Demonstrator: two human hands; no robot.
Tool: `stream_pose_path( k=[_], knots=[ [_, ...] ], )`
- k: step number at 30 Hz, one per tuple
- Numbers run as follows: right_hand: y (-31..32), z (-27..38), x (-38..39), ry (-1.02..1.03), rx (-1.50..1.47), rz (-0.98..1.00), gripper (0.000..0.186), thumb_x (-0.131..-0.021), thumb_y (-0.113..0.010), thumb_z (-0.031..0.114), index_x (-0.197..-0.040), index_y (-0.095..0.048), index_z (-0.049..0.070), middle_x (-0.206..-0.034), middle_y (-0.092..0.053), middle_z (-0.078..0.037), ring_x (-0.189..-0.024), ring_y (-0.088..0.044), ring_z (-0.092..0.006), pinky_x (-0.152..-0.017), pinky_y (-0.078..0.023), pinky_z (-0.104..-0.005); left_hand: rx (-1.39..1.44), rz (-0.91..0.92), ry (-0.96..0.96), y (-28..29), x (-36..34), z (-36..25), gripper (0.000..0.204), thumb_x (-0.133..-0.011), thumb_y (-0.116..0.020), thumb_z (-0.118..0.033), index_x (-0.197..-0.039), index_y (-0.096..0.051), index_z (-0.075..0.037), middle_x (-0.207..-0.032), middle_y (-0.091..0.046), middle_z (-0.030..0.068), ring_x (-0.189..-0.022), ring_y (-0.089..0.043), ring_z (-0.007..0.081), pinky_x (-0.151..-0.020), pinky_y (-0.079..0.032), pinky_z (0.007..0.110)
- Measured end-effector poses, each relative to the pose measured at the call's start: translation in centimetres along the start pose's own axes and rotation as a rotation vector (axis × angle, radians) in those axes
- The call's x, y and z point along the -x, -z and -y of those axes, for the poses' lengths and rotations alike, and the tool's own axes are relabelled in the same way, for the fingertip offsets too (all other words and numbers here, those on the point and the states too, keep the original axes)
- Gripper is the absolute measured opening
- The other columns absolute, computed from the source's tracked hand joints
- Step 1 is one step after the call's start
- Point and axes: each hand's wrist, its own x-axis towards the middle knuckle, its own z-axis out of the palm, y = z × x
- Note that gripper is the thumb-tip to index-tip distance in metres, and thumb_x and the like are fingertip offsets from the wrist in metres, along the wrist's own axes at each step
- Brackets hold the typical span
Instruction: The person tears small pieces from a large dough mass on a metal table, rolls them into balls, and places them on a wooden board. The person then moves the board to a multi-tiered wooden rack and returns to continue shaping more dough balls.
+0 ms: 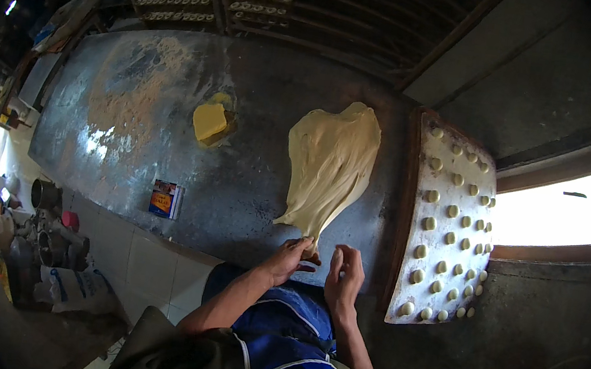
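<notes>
A large sheet of pale, stretchy dough (332,163) lies on the dark metal table (252,179) in front of me. It is wide and folded at the far end and narrows to a twisted tail at the near edge. My left hand (288,262) is closed round that tail, with the dough pinched between thumb and fingers. Just to the right, my right hand (345,276) is raised by the table edge, apart from the dough. Its fingers are loosely bent with the thumb away from them, and nothing shows in it.
A yellow block of fat (209,122) and a small blue-and-orange box (164,199) sit left of the dough. At the right, a tray (399,298) bears several small dough rounds. Racks of dough rings (257,7) stand behind; a sack (76,289) lies lower left.
</notes>
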Motion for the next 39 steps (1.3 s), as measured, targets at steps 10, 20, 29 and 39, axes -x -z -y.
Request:
stream_pose_path(
  k=[10, 20, 29, 39],
  knots=[
    [-3.2, -3.8, -3.4, -0.308, -0.517, 0.341, 0.037, -0.109, -0.046, 0.033, -0.093, -0.063, 0.005, -0.069, -0.066, -0.008, -0.060, -0.066, -0.0315, -0.059, -0.052, -0.0489, -0.373, 0.005, 0.227, -0.5, 2.7, -4.4, 0.088, -0.093, -0.031, -0.084, -0.099, -0.069, -0.005, -0.079, -0.069, 0.0079, -0.062, -0.065, 0.0203, -0.077, -0.057, 0.030],
    [3.5, 4.4, 1.2, 0.262, 0.030, 0.344, 0.029, -0.107, -0.046, 0.024, -0.095, -0.058, 0.000, -0.080, -0.068, -0.024, -0.079, -0.068, -0.0411, -0.068, -0.052, -0.0486, 0.764, 0.076, 0.119, -2.5, -5.4, -4.6, 0.031, -0.101, -0.047, -0.018, -0.072, -0.042, -0.013, -0.059, -0.033, -0.0032, -0.051, -0.031, 0.0123, -0.070, -0.047, 0.033],
    [0.3, -7.1, 1.0, 0.455, 0.685, -0.160, 0.067, -0.094, -0.067, 0.024, -0.151, -0.037, 0.007, -0.146, -0.044, -0.022, -0.134, -0.043, -0.0431, -0.110, -0.033, -0.0589, -0.464, -0.139, -0.343, 1.5, -3.7, -9.3, 0.048, -0.102, -0.057, -0.046, -0.108, -0.071, 0.000, -0.102, -0.076, 0.0098, -0.098, -0.073, 0.0166, -0.078, -0.056, 0.033],
    [-7.3, -7.0, -1.8, 0.296, 0.404, -0.197, 0.036, -0.090, -0.065, 0.021, -0.114, -0.052, -0.003, -0.103, -0.052, -0.022, -0.095, -0.050, -0.0402, -0.084, -0.037, -0.0528, -0.598, -0.135, -0.714, 5.2, -6.2, -6.6, 0.045, -0.100, -0.063, -0.043, -0.100, -0.072, 0.001, -0.086, -0.075, 0.0062, -0.076, -0.071, 0.0123, -0.064, -0.054, 0.027]
  ],
)
